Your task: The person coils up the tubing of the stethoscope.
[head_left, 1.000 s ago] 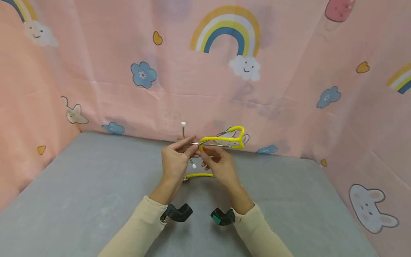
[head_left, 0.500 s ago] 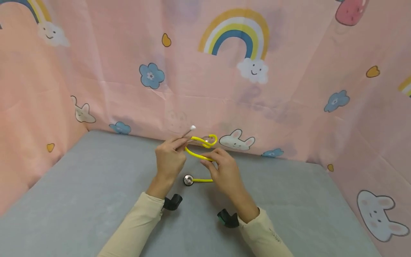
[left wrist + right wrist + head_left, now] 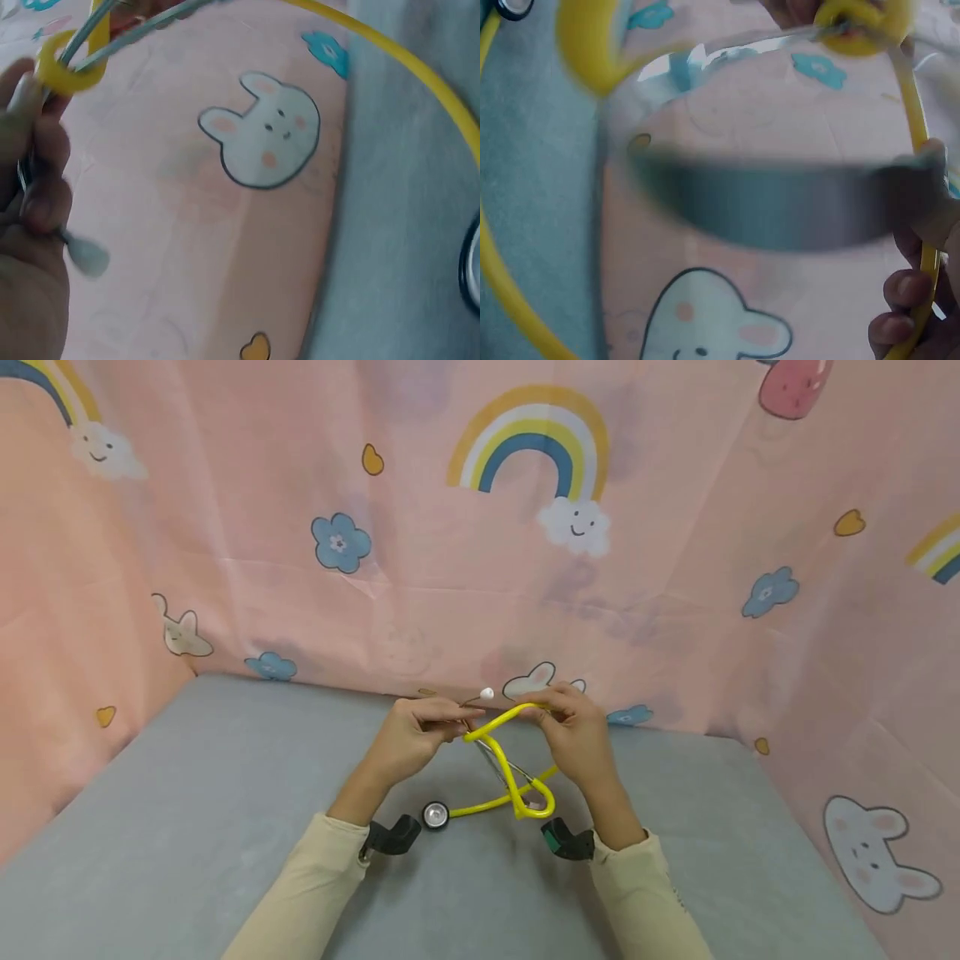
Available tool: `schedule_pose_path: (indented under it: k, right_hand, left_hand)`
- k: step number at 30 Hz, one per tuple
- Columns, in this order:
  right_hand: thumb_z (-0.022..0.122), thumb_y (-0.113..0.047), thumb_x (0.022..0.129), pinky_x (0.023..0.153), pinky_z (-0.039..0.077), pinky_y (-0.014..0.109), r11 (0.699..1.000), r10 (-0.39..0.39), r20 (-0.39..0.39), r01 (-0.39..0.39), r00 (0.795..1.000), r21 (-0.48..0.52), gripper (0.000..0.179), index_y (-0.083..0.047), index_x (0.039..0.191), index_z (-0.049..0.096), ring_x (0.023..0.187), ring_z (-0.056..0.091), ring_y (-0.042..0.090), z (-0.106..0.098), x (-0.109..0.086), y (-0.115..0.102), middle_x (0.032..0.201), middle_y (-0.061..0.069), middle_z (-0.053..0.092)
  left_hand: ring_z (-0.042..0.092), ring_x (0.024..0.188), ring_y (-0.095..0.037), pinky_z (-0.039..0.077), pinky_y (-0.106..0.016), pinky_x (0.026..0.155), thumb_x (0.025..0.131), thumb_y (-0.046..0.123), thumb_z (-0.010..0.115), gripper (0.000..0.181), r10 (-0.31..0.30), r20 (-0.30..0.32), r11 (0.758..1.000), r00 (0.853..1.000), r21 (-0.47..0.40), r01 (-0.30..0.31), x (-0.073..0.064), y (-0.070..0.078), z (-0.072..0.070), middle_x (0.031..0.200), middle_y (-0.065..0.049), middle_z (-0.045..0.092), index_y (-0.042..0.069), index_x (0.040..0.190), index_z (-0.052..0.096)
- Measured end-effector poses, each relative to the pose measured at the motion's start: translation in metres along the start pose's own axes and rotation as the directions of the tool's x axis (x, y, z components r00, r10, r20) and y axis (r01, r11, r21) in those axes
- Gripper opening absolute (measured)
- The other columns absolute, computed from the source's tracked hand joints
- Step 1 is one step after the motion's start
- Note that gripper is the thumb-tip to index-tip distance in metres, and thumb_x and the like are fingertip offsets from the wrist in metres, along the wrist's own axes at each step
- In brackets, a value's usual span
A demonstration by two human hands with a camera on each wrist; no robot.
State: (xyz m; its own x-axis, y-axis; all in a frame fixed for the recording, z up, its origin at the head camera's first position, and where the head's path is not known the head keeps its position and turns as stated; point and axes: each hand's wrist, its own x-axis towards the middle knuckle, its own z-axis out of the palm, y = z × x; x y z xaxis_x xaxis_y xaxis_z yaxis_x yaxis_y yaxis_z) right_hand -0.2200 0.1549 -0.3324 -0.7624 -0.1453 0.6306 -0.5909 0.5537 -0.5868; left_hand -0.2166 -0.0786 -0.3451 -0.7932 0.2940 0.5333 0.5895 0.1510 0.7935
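A stethoscope with yellow tubing (image 3: 501, 722) hangs between the two hands above the table. My left hand (image 3: 405, 739) grips its metal ear tubes close to the white ear tip (image 3: 487, 693); in the left wrist view an ear tip (image 3: 88, 257) pokes out below the curled fingers. A ring of tubing (image 3: 49, 73) circles the metal tubes just beyond those fingers. My right hand (image 3: 581, 739) pinches the tubing to the right, and its fingers (image 3: 907, 289) wrap the tube in the right wrist view. The Y-shaped part dangles between the forearms. Its round chest piece (image 3: 435, 815) is at the tubing's left end.
A grey cloth-covered table (image 3: 225, 827) lies beneath the hands. Behind it and along both sides hangs a pink curtain (image 3: 420, 527) printed with rainbows, flowers and rabbits. A blurred dark band (image 3: 795, 206) crosses the right wrist view.
The stethoscope's Y-shaped part has swung from the back down toward the person. The right hand has moved right and up with the tubing, drawing the loop around the metal tubes. The left hand keeps its grip.
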Motion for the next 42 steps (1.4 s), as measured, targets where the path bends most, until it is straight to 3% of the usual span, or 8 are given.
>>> schedule_pose_path:
  k: [9,18,21,25,28,32,37,42]
  right_hand:
    - [0.077,-0.019,0.084,0.055,0.035,0.022,0.981,0.141,-0.083,-0.129,0.986,0.143,0.016,-0.009,0.095,0.081,0.061,0.041,0.015,0.007,0.000,0.003,0.072,0.007,0.060]
    - [0.076,-0.021,0.085,0.058,0.042,0.017,0.952,0.249,-0.159,-0.211,0.955,0.223,0.020,-0.005,0.097,0.080,0.066,0.050,0.010,0.011,0.006,-0.007,0.089,0.017,0.073]
    - [0.075,-0.025,0.086,0.065,0.045,0.016,0.922,0.335,-0.054,-0.316,0.941,0.225,0.025,-0.006,0.102,0.079,0.074,0.057,0.006,0.011,0.007,-0.007,0.095,0.011,0.075]
    - [0.072,-0.026,0.091,0.075,0.048,0.018,0.879,0.399,0.068,-0.403,0.914,0.255,0.027,-0.005,0.108,0.071,0.088,0.062,0.008,0.016,0.004,-0.002,0.098,0.007,0.074]
    - [0.068,-0.016,0.095,0.075,0.049,0.023,0.882,0.359,0.096,-0.371,0.928,0.291,0.020,-0.003,0.110,0.063,0.090,0.061,0.021,0.020,0.000,0.002,0.102,0.015,0.070]
    - [0.069,-0.012,0.094,0.072,0.050,0.023,0.915,0.341,0.116,-0.357,0.933,0.187,0.021,-0.003,0.112,0.064,0.087,0.062,0.026,0.028,-0.007,0.002,0.103,0.017,0.067]
    - [0.072,-0.026,0.092,0.061,0.049,0.025,0.944,0.317,0.147,-0.327,0.937,0.043,0.021,-0.009,0.102,0.069,0.072,0.059,0.021,0.043,-0.013,-0.012,0.089,0.009,0.068]
    - [0.075,-0.026,0.089,0.079,0.060,0.036,0.967,0.253,0.193,-0.251,0.948,-0.040,0.018,-0.011,0.097,0.068,0.088,0.071,0.020,0.057,-0.019,-0.028,0.098,0.003,0.074]
  left_hand:
    - [0.067,0.080,-0.008,0.059,-0.024,0.072,0.078,-0.001,0.082,0.036,-0.115,0.132,0.975,0.985,-0.173,0.137,-0.005,0.000,0.004,0.106,-0.020,0.074,0.002,0.113,0.075]
    - [0.070,0.086,-0.009,0.061,-0.027,0.079,0.077,-0.006,0.080,0.031,-0.083,-0.024,0.976,0.996,-0.204,0.077,-0.001,0.004,0.010,0.097,-0.007,0.073,-0.002,0.108,0.075]
    - [0.070,0.081,-0.008,0.060,-0.024,0.074,0.074,-0.002,0.082,0.029,-0.127,-0.116,0.937,0.985,-0.339,0.081,-0.002,0.005,0.010,0.090,0.002,0.073,0.000,0.102,0.078]
    - [0.070,0.079,-0.007,0.058,-0.019,0.072,0.067,0.016,0.086,0.028,-0.187,-0.187,0.826,0.964,-0.561,0.052,-0.001,0.006,0.011,0.086,0.007,0.073,0.019,0.095,0.081]
    - [0.068,0.076,-0.005,0.053,-0.014,0.066,0.065,0.021,0.087,0.028,-0.226,-0.250,0.747,0.942,-0.665,0.003,0.001,0.008,0.012,0.086,0.007,0.075,0.025,0.092,0.080]
    - [0.065,0.070,-0.006,0.044,-0.014,0.056,0.068,0.012,0.084,0.024,-0.283,-0.355,0.714,0.891,-0.698,-0.052,0.004,0.012,0.012,0.082,0.005,0.075,0.022,0.089,0.081]
    - [0.066,0.068,-0.007,0.046,-0.015,0.057,0.073,-0.001,0.080,0.025,-0.344,-0.433,0.711,0.833,-0.700,-0.070,0.006,0.015,0.008,0.077,0.003,0.075,0.020,0.085,0.080]
    - [0.068,0.069,-0.008,0.052,-0.017,0.063,0.072,0.000,0.080,0.022,-0.348,-0.531,0.754,0.772,-0.648,-0.106,0.009,0.016,0.006,0.078,0.002,0.075,0.014,0.089,0.081]
